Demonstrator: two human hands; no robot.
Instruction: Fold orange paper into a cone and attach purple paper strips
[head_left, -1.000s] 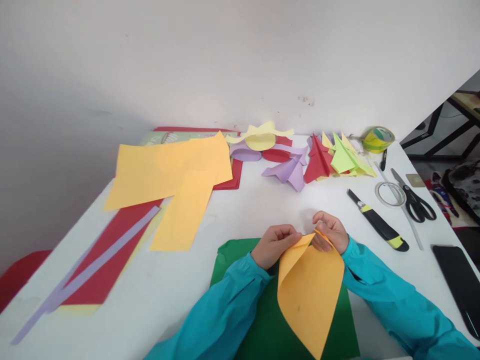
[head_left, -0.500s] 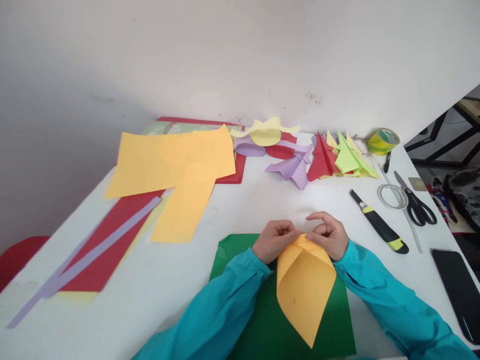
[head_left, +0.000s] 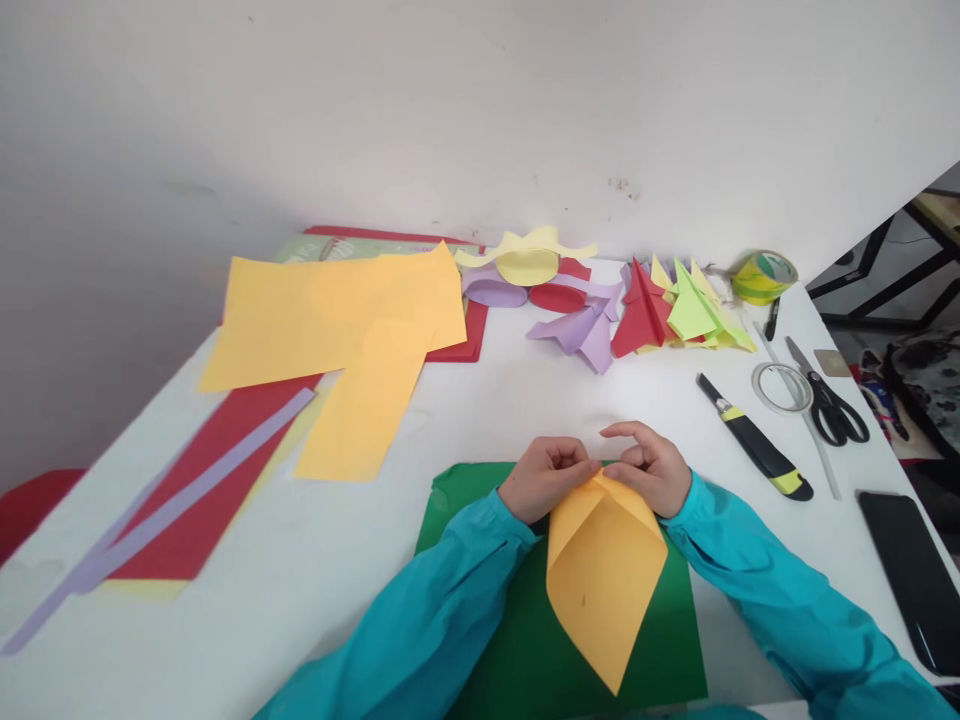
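Observation:
A partly folded sheet of orange-yellow paper is held over a green mat at the front of the table. Its far end is gathered to a narrow folded top, while the near end hangs toward me as a point. My left hand pinches the folded top from the left. From the right, my right hand grips the same top between thumb and fingers, with the index finger lifted and curved away. The two hands almost meet there, and the fingertips partly hide the folds.
Orange sheets and a red sheet with purple strips lie left. Folded paper planes stand at the back. On the right are a utility knife, scissors, tape rolls and a phone.
The whole view has shifted slightly. Both hands stay on the folded top of the orange paper, and the right thumb and fingers have moved a little closer in over it.

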